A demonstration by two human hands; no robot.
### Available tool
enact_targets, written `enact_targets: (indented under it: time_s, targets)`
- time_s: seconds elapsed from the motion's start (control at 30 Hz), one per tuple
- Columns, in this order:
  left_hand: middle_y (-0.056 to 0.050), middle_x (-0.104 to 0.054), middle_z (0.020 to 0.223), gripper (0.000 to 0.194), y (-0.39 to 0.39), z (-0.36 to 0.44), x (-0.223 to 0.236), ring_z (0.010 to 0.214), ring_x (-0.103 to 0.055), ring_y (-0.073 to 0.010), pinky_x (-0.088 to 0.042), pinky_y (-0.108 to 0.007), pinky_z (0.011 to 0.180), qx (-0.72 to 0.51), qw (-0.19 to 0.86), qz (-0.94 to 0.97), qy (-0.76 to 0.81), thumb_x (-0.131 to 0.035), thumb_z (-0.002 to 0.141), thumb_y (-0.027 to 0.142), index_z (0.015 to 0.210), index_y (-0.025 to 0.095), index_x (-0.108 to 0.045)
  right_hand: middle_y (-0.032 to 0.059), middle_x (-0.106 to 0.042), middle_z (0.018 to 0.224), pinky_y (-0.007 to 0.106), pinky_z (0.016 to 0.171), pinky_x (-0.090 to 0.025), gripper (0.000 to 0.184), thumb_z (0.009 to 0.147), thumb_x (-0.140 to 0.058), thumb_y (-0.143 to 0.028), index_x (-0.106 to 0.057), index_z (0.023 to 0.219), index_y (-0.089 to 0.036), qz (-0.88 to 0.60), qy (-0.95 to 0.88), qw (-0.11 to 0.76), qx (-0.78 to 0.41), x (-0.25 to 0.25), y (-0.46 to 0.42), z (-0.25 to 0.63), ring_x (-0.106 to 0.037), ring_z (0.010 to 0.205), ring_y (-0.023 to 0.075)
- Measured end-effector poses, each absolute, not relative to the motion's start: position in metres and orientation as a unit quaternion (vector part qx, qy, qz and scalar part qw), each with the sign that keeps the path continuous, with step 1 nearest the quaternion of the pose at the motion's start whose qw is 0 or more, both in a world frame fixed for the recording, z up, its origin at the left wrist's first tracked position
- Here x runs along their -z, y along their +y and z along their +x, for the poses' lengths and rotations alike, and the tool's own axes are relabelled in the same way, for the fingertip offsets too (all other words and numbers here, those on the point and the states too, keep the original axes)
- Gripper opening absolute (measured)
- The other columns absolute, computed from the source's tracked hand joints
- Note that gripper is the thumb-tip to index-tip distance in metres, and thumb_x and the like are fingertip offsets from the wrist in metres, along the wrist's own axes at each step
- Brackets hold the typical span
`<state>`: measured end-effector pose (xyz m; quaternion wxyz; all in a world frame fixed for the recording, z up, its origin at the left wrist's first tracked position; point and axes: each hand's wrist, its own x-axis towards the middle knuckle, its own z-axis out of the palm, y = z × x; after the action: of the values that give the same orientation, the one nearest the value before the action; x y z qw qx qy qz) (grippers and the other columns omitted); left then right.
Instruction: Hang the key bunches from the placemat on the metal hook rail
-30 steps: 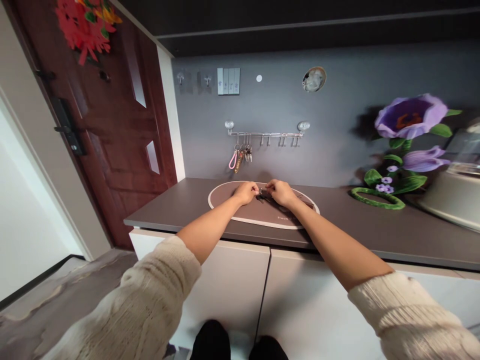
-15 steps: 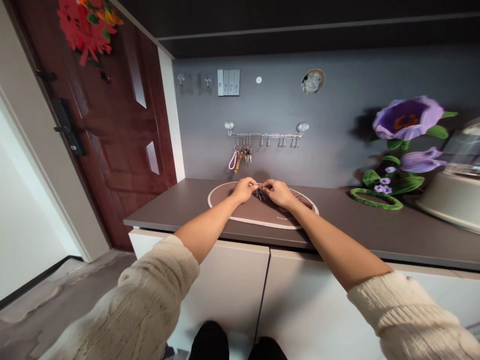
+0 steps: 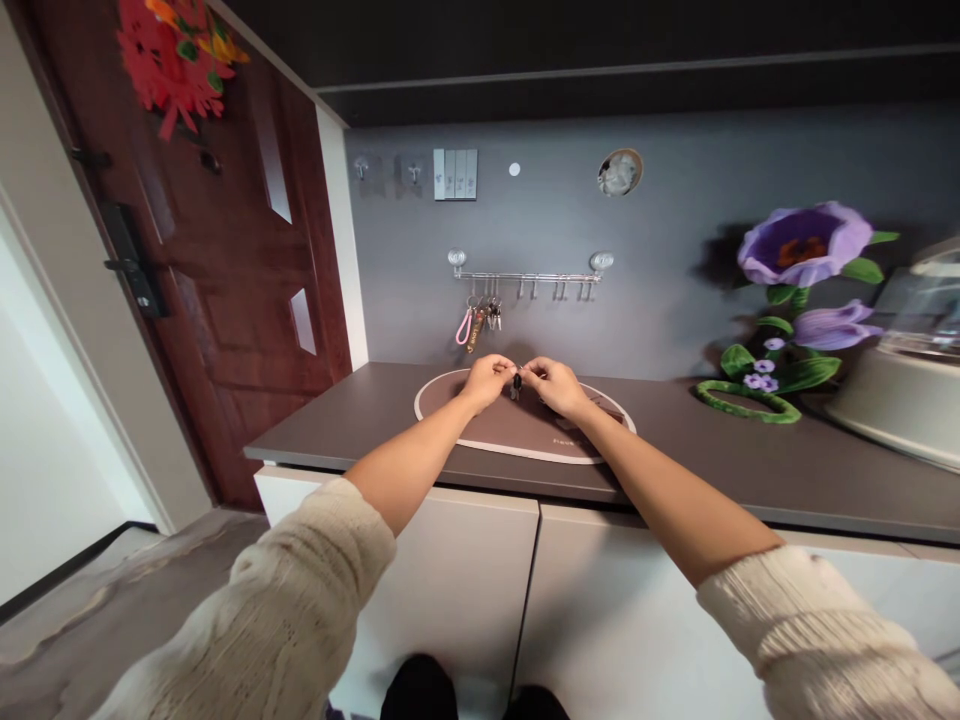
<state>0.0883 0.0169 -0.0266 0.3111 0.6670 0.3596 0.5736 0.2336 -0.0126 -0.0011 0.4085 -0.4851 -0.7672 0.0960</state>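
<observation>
A small bunch of keys (image 3: 516, 384) hangs between my two hands, over the brown oval mat (image 3: 495, 432) on the counter. My left hand (image 3: 489, 380) pinches its top from the left, fingers closed. From the right, my right hand (image 3: 553, 384) pinches the same spot, probably the ring, which is too small to make out clearly. Behind the hands, a clear hook rail (image 3: 534, 277) is fixed to the wall. On its left hooks hang more keys (image 3: 494, 316), a pink loop strap (image 3: 464, 327) and a brown tag (image 3: 476, 330).
To the right on the dark counter (image 3: 660, 470) stand a plush purple flower (image 3: 810, 245) and a pale domed container (image 3: 900, 390). A dark red door (image 3: 247, 290) is at the left. A shelf (image 3: 600, 70) overhangs the wall. White cabinet doors (image 3: 442, 560) lie below.
The keys now hang together, straight down, where they were spread apart before. Both hands stay in nearly the same place. The view has tipped slightly upward.
</observation>
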Motion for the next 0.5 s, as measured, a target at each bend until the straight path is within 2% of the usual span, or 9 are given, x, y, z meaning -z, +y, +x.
enact_targets:
  time_s: [0.27,0.5]
  targets:
    - [-0.002,-0.06,0.071,0.008,0.0179,0.0904,0.0254,0.067,-0.054,-0.0096,-0.043,-0.023,0.067,-0.568,0.246,0.695,0.366,-0.054,0.07,0.018,0.075,0.012,-0.058,0.0015,-0.061,0.07,0.023,0.063,-0.038,0.017,0.073,-0.05,-0.032,-0.058,0.075,-0.017,-0.459,-0.762,0.443,-0.11,0.0055,-0.0057,0.2367,-0.051,0.062,0.0117]
    - [-0.002,-0.062,0.076,0.011,0.0093,0.0913,0.0224,0.07,-0.054,-0.01,-0.043,-0.023,0.069,-0.54,0.129,0.734,0.392,-0.05,0.073,0.016,0.078,0.015,-0.06,0.0016,-0.059,0.069,0.024,0.063,-0.037,0.017,0.072,-0.049,-0.032,-0.057,0.072,-0.016,-0.451,-0.764,0.448,-0.114,0.0044,-0.005,0.2385,-0.049,0.063,0.012]
